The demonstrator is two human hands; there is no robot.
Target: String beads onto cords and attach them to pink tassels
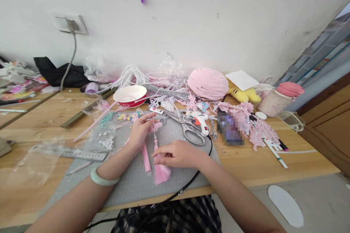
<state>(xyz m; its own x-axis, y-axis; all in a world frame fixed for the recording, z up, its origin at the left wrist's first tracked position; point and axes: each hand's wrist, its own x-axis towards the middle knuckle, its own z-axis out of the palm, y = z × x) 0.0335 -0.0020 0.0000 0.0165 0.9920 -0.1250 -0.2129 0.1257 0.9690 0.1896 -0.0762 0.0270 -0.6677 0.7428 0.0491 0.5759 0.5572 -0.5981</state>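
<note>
My left hand pinches a small pink butterfly-shaped piece between thumb and fingers. From this piece hangs a short string of pale beads ending in a pink tassel. My right hand is beside the upper part of the tassel, its fingers a little apart and partly covering it. Whether these fingertips touch the tassel is hard to make out. A pink strip lies just left of the tassel on the grey cutting mat.
Scissors and a white glue gun lie beyond my right hand; a black cable curves along the mat's right side. A red-and-white bowl, loose pearls, a metal ruler and a pink ball surround the work area.
</note>
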